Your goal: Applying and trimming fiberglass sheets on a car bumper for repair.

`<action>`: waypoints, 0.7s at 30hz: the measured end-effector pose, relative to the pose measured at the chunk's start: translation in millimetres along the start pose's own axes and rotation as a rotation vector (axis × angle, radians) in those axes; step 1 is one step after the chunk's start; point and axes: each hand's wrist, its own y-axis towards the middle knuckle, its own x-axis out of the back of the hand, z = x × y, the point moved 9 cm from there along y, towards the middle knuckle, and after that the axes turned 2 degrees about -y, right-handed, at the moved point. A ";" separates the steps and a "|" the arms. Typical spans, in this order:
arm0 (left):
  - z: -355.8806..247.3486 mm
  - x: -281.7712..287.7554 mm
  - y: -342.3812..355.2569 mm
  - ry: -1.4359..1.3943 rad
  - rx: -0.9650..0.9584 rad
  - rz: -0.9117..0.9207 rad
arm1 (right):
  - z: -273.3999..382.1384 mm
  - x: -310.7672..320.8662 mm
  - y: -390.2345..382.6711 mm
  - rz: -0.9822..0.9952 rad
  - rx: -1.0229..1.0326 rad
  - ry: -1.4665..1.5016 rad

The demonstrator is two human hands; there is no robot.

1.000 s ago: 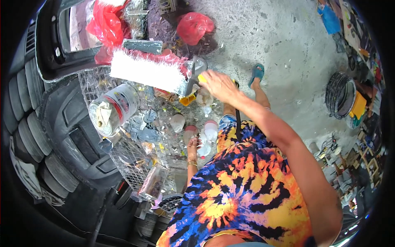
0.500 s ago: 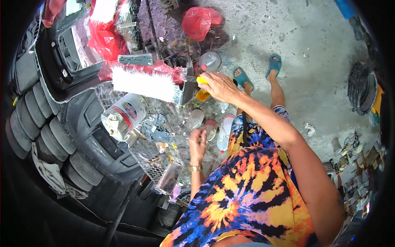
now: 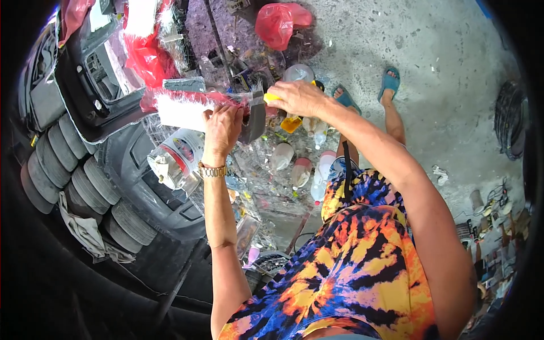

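In the head view, a yellow tool (image 3: 273, 97) is gripped by the right hand (image 3: 299, 98), whose fingers are wrapped around it, with its yellow end pointed toward the left from the fist. A bundle of white bristles (image 3: 180, 113) is touched at its near edge by the left hand (image 3: 223, 129); the fingers are curled and drawn together, but whether any bristles are pinched between them cannot be told. Between the two hands, a dark grey piece (image 3: 254, 126) is seen at the right end of the bundle. Red plastic sheeting (image 3: 148, 100) is spread just beyond the left hand, behind the bundle, and a small grey block (image 3: 184, 85) is placed farther beyond it. To the left of the left wrist, on which a metal watch (image 3: 212, 170) is worn, a large tin (image 3: 187, 148) with a red band is tipped over. A small yellow piece (image 3: 292, 124) is seen just on the near side of the right hand, with clear plastic bottles (image 3: 323, 173) nearer the body. A crumpled red bag (image 3: 277, 25) is seen well beyond the right hand.
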 end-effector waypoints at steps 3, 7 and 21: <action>-0.3 0.3 -2.1 0.073 -0.033 -0.004 | -9.9 11.3 -1.3 -0.112 -0.062 -0.014; 10.2 -0.1 2.0 0.010 0.034 0.038 | -3.5 -8.6 -20.6 -0.160 -0.142 0.032; 4.8 26.1 13.9 -0.021 0.005 -0.150 | -88.1 17.4 -27.7 -0.365 -0.406 0.199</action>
